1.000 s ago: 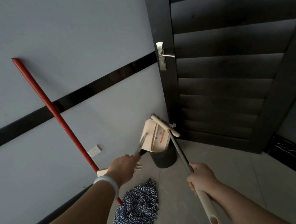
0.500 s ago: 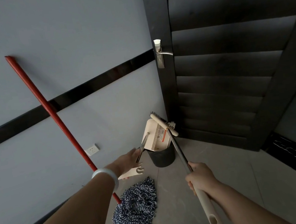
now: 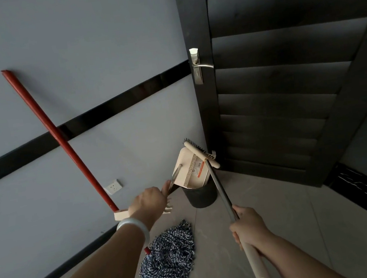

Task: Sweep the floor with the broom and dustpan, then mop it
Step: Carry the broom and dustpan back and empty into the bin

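Observation:
My left hand grips the thin metal handle of the beige dustpan, which is tipped up over a black bin. The handle's beige clip end sticks out behind my wrist. My right hand holds the broom handle low on the shaft. The broom head lies against the dustpan's upper edge above the bin. A mop with a red handle leans on the wall, its blue-and-white head on the floor between my arms.
A dark louvred door with a metal lever handle stands open in the corner behind the bin. A wall socket sits low on the grey wall. Grey floor tiles spread to the right.
My left hand loosened on the dustpan handle half a second ago and now grips it again. The dustpan and broom head stay over the bin. My right hand has hardly moved.

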### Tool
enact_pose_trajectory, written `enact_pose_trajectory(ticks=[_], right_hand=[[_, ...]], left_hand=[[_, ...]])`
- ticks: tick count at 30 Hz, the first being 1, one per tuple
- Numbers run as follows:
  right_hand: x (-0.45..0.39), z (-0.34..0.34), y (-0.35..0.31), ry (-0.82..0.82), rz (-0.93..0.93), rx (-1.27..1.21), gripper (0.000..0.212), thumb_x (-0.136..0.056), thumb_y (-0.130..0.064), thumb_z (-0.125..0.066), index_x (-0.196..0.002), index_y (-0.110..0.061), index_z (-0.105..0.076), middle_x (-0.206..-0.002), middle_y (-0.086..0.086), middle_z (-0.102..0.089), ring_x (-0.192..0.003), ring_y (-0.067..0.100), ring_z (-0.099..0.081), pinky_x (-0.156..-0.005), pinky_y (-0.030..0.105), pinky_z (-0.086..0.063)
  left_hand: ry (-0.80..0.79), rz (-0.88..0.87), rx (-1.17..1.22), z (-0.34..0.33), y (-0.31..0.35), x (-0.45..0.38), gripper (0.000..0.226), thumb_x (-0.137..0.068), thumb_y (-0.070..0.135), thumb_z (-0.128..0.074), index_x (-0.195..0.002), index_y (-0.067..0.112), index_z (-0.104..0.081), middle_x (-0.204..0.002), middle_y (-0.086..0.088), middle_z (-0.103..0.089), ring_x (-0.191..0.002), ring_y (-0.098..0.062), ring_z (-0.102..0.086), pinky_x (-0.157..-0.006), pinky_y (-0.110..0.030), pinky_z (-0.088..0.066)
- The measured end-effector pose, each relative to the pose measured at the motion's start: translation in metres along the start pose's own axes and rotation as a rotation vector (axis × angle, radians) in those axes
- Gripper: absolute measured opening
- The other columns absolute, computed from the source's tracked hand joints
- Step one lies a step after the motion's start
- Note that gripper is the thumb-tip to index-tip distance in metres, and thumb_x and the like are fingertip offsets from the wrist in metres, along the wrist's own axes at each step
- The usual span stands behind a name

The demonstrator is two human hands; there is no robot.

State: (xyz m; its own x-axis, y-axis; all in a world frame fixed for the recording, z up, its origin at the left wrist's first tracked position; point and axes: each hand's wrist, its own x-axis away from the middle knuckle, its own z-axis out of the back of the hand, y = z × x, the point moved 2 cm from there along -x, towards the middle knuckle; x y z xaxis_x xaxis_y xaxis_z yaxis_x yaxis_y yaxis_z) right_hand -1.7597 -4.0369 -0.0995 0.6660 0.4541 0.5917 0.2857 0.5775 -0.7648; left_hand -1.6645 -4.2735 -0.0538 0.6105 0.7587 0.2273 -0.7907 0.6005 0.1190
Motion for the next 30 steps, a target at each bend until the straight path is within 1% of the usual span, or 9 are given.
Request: enact_pose_trajectory(ticks=[6,10,13,16,18,22,24,27,30], right_hand=[[0.006,-0.006,-0.001,-0.022,0.01,-0.019,0.073,-0.084,0.008,-0.044,-0.148,-0.025,-0.032,-0.068,0.013,-0.061,-0.046,0.015,-0.05,-0.041,0.024,-0.045],[0.007,-0.011,-0.001,-0.03,0.011,-0.022,0.075,-0.082,0.008,-0.045,-0.148,-0.025,-0.032,-0.07,0.015,-0.063,-0.047,0.016,-0.049,-0.042,0.024,-0.045],[0.007,-0.011,0.0,-0.019,0.008,-0.002,0.074,-0.084,0.007,-0.047,-0.148,-0.026,-0.031,-0.082,0.017,-0.068,-0.049,0.016,-0.052,-0.043,0.026,-0.048],[0.007,-0.008,0.005,-0.01,-0.006,-0.015,0.074,-0.084,0.007,-0.046,-0.148,-0.026,-0.032,-0.078,0.016,-0.066,-0.048,0.016,-0.051,-0.041,0.024,-0.047],[0.007,-0.005,0.01,-0.004,-0.019,-0.019,0.074,-0.083,0.008,-0.045,-0.148,-0.026,-0.032,-0.076,0.016,-0.064,-0.047,0.016,-0.05,-0.04,0.024,-0.046],[0.006,-0.001,0.018,0.01,-0.02,-0.004,0.074,-0.082,0.007,-0.046,-0.147,-0.026,-0.034,-0.079,0.014,-0.065,-0.046,0.016,-0.05,-0.039,0.025,-0.045],[0.005,-0.002,0.021,0.015,-0.026,-0.009,0.073,-0.083,0.006,-0.047,-0.147,-0.027,-0.034,-0.075,0.014,-0.064,-0.045,0.015,-0.049,-0.039,0.023,-0.044],[0.005,-0.007,0.022,0.008,-0.029,-0.012,0.071,-0.086,0.005,-0.048,-0.148,-0.026,-0.032,-0.079,0.014,-0.065,-0.046,0.014,-0.05,-0.039,0.023,-0.044],[0.007,-0.011,0.021,0.003,-0.03,-0.016,0.071,-0.086,0.004,-0.049,-0.148,-0.027,-0.032,-0.076,0.012,-0.063,-0.047,0.014,-0.05,-0.04,0.023,-0.045]], left_hand=[[0.182,-0.172,-0.273,0.025,-0.009,0.015,0.06,-0.096,0.062,-0.012,-0.095,0.018,-0.052,-0.091,-0.006,-0.068,-0.086,-0.027,-0.068,-0.074,-0.036,-0.05],[0.023,-0.203,-0.328,-0.02,-0.019,0.009,0.067,-0.091,0.068,-0.013,-0.115,0.017,-0.051,-0.09,-0.003,-0.061,-0.074,-0.021,-0.061,-0.062,-0.034,-0.047],[-0.148,-0.039,-0.163,-0.05,-0.021,0.007,0.078,-0.083,0.076,-0.035,-0.122,0.01,-0.048,-0.102,-0.01,-0.065,-0.087,-0.028,-0.065,-0.074,-0.04,-0.053],[-0.271,0.045,-0.023,-0.07,-0.025,0.009,0.095,-0.07,0.084,-0.044,-0.124,0.006,-0.043,-0.106,-0.014,-0.066,-0.091,-0.03,-0.068,-0.079,-0.042,-0.056],[-0.316,0.054,0.009,-0.077,-0.03,0.008,0.1,-0.063,0.09,-0.044,-0.118,0.007,-0.045,-0.098,-0.009,-0.068,-0.085,-0.025,-0.068,-0.079,-0.041,-0.057],[-0.367,0.05,-0.005,-0.079,-0.032,0.007,0.064,-0.077,0.077,-0.051,-0.093,0.015,-0.044,-0.072,0.007,-0.057,-0.075,-0.013,-0.059,-0.075,-0.031,-0.048],[-0.375,0.035,-0.034,-0.08,-0.03,0.007,0.053,-0.084,0.07,-0.05,-0.088,0.017,-0.049,-0.069,0.008,-0.052,-0.073,-0.013,-0.055,-0.072,-0.029,-0.043],[-0.377,0.022,-0.093,-0.083,-0.032,0.003,0.043,-0.092,0.057,-0.049,-0.092,0.016,-0.062,-0.067,0.007,-0.05,-0.071,-0.013,-0.054,-0.067,-0.026,-0.041],[-0.311,0.105,0.014,-0.084,-0.037,-0.001,0.033,-0.093,0.046,-0.057,-0.073,0.019,-0.055,-0.071,0.007,-0.06,-0.071,-0.01,-0.061,-0.066,-0.025,-0.048]])
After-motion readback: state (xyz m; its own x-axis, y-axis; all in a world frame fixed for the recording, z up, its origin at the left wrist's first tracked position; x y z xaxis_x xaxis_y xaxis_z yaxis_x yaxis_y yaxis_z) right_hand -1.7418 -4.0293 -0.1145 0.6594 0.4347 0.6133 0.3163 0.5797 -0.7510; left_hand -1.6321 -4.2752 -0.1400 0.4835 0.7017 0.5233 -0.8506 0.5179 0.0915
